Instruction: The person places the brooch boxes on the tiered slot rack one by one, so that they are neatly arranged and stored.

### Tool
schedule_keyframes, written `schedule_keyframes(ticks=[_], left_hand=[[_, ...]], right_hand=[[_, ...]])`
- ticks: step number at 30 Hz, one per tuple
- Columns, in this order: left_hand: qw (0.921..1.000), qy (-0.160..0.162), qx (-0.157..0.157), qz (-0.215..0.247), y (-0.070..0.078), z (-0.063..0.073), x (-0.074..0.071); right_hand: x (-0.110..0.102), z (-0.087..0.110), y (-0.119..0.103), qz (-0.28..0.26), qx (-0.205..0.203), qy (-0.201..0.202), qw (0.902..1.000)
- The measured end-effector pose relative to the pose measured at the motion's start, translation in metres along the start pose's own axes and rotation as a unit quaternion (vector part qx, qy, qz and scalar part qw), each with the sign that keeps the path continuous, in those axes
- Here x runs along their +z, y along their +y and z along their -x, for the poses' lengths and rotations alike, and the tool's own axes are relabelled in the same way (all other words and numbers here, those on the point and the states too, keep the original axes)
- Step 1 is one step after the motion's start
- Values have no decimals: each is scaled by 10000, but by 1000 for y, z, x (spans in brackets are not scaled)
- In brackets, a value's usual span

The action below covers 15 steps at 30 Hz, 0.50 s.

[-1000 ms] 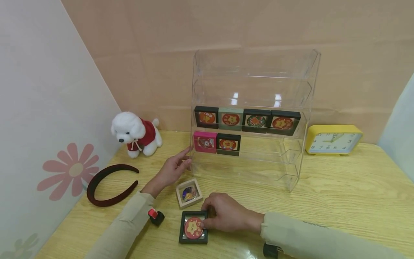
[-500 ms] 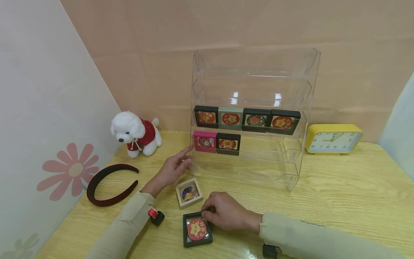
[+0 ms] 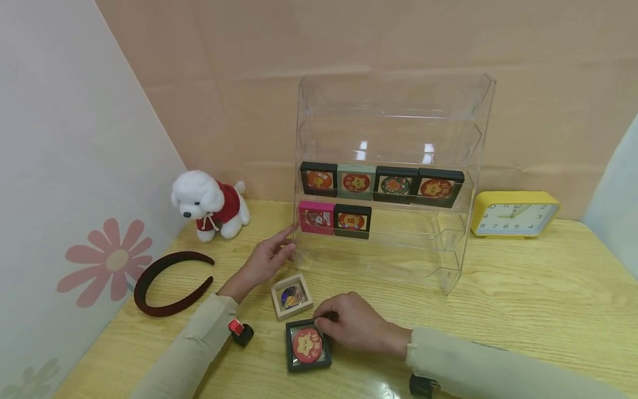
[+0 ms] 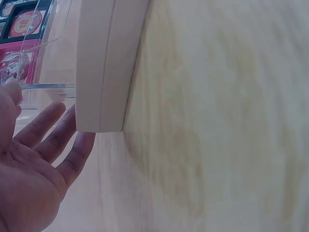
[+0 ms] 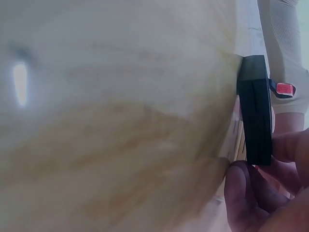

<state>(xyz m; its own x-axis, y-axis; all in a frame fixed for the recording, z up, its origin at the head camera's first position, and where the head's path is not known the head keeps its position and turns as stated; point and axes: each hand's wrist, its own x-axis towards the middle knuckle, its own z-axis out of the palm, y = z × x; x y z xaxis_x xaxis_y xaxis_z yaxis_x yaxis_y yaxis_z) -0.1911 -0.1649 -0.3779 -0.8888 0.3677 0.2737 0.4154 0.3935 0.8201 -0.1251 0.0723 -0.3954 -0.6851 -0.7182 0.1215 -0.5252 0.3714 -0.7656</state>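
Between thumb and fingers, my right hand (image 3: 356,327) pinches the upper right corner of a black square display frame (image 3: 307,344), which holds a round red badge with a yellow star. Seen edge-on in the right wrist view, the black frame (image 5: 256,113) has the fingertips at its lower end. My left hand (image 3: 264,260) is at the lower left side of a clear acrylic tiered rack (image 3: 413,265). In the left wrist view that hand's fingers (image 4: 46,123) are extended and spread, with the thumb beside the rack. A light wooden frame (image 3: 275,299) lies between the hands.
On the rack's middle tier several framed badges (image 3: 356,182) stand in a row; below are a pink frame (image 3: 316,218) and a black one (image 3: 352,221). A plush dog (image 3: 209,208) and a dark red headband (image 3: 144,282) are left, a yellow clock (image 3: 515,215) right.
The right hand has shifted the black frame slightly right and away from the person, turning it a little along the way. The left hand has stayed at the rack.
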Motion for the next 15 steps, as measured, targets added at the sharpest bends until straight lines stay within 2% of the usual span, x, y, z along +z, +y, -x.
schedule_keyframes(ticks=[3,6,12,15], left_hand=[[10000,-10,56,-19,13,2,-2],[10000,7,76,38,13,1,-2],[10000,59,36,-21,-18,-3,1],[10000,38,-12,-55,-22,-3,1]], right_hand=[[-3,2,3,-67,26,47,10000],[-7,4,5,-137,34,124,9998],[-16,9,7,-326,-27,264,9991],[-21,10,7,-445,-164,329,9983]])
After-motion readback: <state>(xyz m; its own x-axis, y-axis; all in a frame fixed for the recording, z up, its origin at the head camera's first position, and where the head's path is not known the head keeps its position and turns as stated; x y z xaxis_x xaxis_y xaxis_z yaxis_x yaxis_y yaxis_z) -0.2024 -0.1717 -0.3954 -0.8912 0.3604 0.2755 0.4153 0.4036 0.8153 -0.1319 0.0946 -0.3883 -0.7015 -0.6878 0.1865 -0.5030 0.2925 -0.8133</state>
